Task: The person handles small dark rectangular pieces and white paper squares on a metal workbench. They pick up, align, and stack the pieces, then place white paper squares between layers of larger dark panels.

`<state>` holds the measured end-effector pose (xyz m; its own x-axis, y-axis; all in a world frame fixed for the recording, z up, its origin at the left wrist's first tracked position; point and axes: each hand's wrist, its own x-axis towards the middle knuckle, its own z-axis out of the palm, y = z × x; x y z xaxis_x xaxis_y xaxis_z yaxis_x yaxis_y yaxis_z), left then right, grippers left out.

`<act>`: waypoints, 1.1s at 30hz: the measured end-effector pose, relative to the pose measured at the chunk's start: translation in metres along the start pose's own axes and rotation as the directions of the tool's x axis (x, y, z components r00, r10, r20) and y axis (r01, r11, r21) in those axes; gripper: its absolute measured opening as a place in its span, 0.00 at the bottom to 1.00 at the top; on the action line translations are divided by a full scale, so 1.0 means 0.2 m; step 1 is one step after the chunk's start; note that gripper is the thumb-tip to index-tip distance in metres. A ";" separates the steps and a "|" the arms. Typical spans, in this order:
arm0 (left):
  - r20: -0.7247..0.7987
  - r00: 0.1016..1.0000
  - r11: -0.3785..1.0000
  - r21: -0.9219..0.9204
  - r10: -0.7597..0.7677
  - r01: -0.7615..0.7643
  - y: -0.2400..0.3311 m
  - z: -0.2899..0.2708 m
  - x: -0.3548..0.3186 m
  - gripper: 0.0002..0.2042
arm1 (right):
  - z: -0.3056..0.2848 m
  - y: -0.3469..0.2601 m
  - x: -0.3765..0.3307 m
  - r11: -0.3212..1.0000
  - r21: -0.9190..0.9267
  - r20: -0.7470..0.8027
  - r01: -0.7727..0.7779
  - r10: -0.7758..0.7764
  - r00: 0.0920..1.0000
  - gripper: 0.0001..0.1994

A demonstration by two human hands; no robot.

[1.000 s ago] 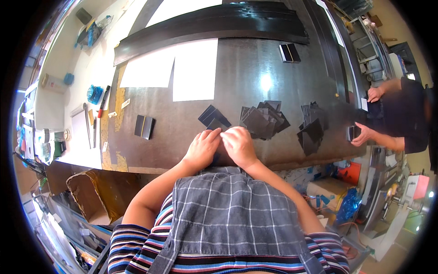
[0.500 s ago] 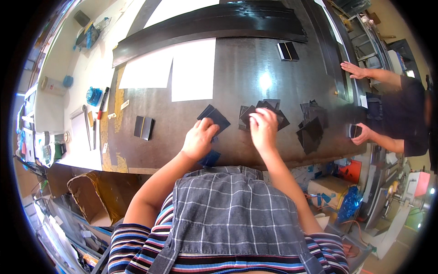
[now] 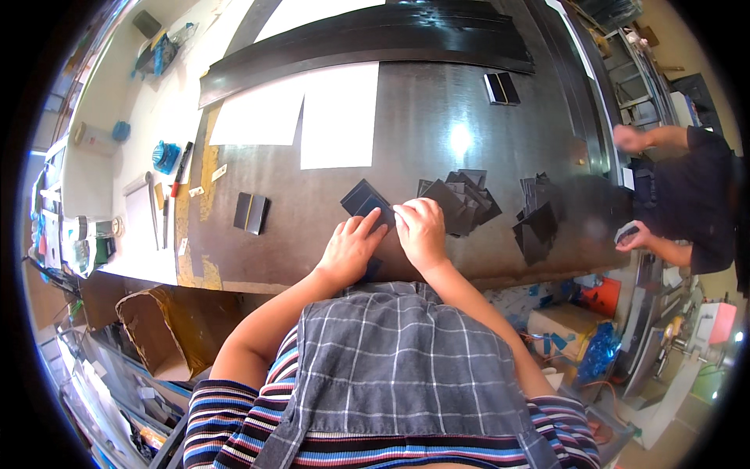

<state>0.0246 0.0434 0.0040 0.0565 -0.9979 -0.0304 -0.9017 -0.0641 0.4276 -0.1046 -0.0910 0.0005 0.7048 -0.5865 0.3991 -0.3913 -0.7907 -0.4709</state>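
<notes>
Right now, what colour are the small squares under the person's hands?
Black, with a faint sheen. The small squares under the left hand and right hand show best in the head view.

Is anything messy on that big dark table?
A bit. The black squares right of the right hand lie in a jumbled, overlapping heap, unlike the neat pair to the left. Nothing looks spilled or broken.

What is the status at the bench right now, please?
Left hand and right hand flat on small stack of dark squares. Loose pile of dark squares just right. Nothing blocking.
</notes>
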 end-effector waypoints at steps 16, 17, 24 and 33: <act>-0.153 0.979 0.988 -0.060 0.135 -0.145 -0.03 0.02 -0.01 0.27 | 0.01 -0.02 -0.13 0.800 0.426 0.061 -0.422 0.440 0.896 0.06; -0.207 0.963 0.977 -0.094 0.171 -0.193 -0.03 0.02 -0.01 0.27 | 0.02 0.02 -0.13 0.735 0.502 0.090 -0.456 0.480 0.873 0.07; -0.037 0.973 0.923 -0.310 0.227 -0.227 -0.02 -0.07 -0.05 0.33 | -0.17 0.30 -0.10 0.743 0.363 0.153 -0.562 0.547 0.823 0.06; 0.005 0.937 0.932 -0.098 0.350 -0.348 -0.11 0.04 -0.09 0.10 | -0.15 0.28 0.07 0.979 0.067 0.002 -0.192 0.193 0.981 0.05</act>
<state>0.0403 0.0633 -0.0121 -0.2651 -0.9572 0.1165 -0.8182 0.2872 0.4980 -0.1340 -0.1485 0.0026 0.6174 -0.7275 0.2992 -0.4790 -0.6494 -0.5907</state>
